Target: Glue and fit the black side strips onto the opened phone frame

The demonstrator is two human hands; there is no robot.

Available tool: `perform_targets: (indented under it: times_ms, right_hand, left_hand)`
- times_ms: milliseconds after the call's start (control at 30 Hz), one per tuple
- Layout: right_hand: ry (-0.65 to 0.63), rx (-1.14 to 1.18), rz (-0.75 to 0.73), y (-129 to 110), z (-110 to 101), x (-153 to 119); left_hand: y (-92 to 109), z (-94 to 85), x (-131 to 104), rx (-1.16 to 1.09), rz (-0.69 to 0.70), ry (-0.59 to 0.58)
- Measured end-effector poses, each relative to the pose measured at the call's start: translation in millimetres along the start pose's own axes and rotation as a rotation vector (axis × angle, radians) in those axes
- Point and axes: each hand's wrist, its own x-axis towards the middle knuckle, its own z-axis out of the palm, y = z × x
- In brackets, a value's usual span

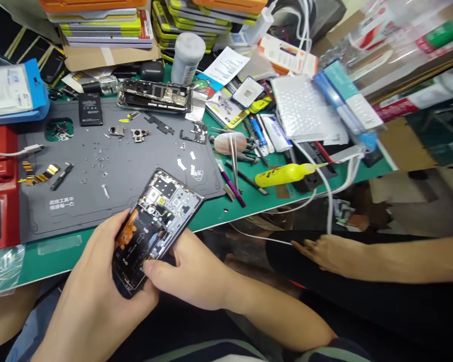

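An opened smartphone [162, 216] is tilted between my two hands, just off the table's near edge, with its circuit board and black battery exposed. My left hand [98, 276] is closed round its left side and lower end. From the right, my right hand [184, 271] grips it, thumb on the inner lower right edge and fingers hidden beneath. Beyond the phone lies a grey work mat [79, 186] with tiny screws and loose parts, among them a camera module [139, 134], a flex cable [41, 173] and a removed battery [90, 109].
Another opened phone [154, 97] lies at the mat's far edge. Tweezers [234, 161], a yellow bottle [287, 174] and pens are on the right. A red device [0, 191] stands left. Another person's hand [328, 254] rests on their leg at right, near white cables [329, 201].
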Motion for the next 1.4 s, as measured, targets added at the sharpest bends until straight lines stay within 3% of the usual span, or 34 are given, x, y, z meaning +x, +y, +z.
perform_targets:
  times_ms: [100, 200, 400, 600, 1400]
  right_hand:
    - [0.009, 0.108, 0.051, -1, -3, -11]
    - [0.112, 0.173, 0.095, 0, -8, -20]
    - [0.232, 0.004, 0.059, -3, -14, -17]
    - [0.319, -0.058, 0.018, -5, -14, -15]
    - [0.356, 0.004, 0.019, -3, -16, -6]
  left_hand:
    - [7, 1.0, -1, 0.024, 0.0, 0.046]
    - [11, 4.7, -3, 0.055, 0.042, 0.109]
    - [8, 12.2, -10, 0.052, 0.156, 0.213]
    - [2, 12.7, -16, 0.074, 0.279, 0.196]
    - [8, 19.3, -12, 0.097, 0.269, 0.217]
